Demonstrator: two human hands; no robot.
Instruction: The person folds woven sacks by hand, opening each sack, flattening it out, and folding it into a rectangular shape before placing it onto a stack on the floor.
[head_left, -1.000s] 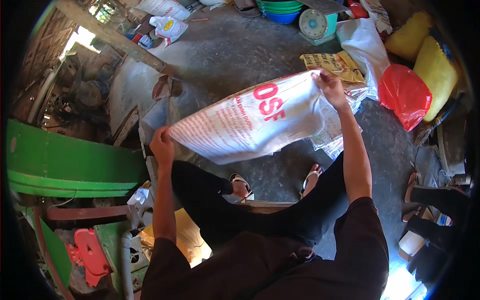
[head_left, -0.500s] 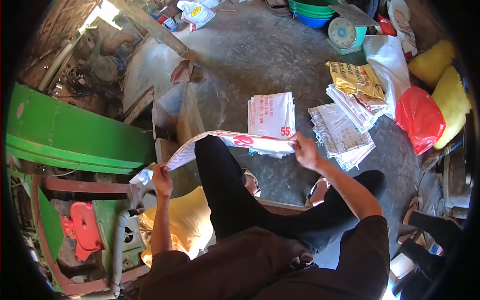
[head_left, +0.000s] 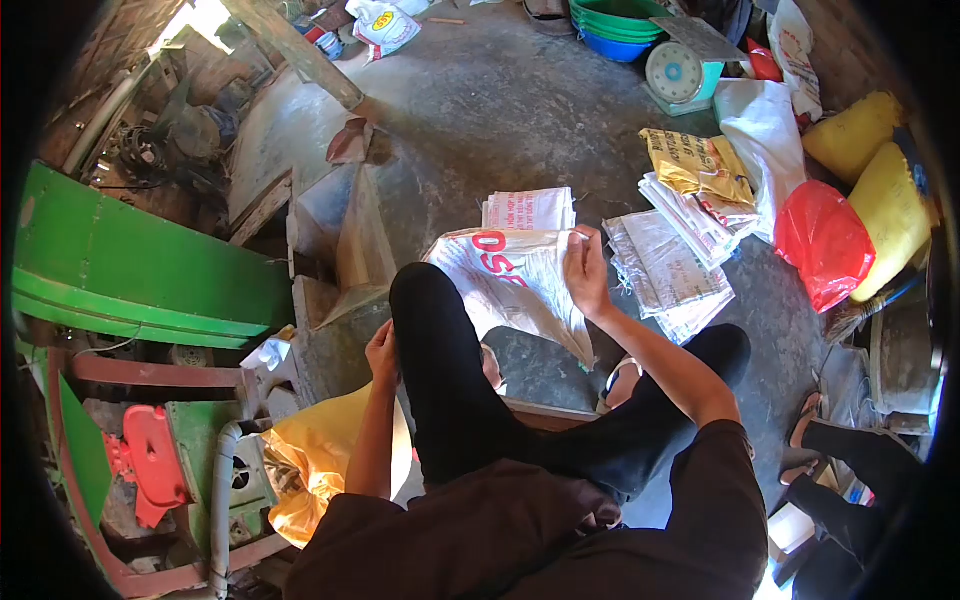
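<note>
A white woven sack with red lettering [head_left: 520, 275] hangs across my raised knee and droops towards the floor. My right hand [head_left: 587, 272] grips it at its upper right corner. Beside the outer side of my thigh, my left hand [head_left: 382, 355] has its fingers curled together; what they hold, if anything, is hidden. Behind the raised sack, a stack of folded white sacks with red print [head_left: 528, 208] lies on the floor, partly covered from view.
To the right lie more folded sacks [head_left: 672, 265], a yellow printed bag [head_left: 700, 165] and a red plastic bag [head_left: 825, 245]. A dial scale [head_left: 678, 75] stands behind them. Green machinery [head_left: 140, 260] is on the left, a yellow sack [head_left: 340, 440] below. Another person's legs [head_left: 850, 480] show at lower right.
The sack has gone from a narrow stretched strip to a wider, drooping sheet. My left hand has moved right, towards my thigh, and my right hand slightly up and left.
</note>
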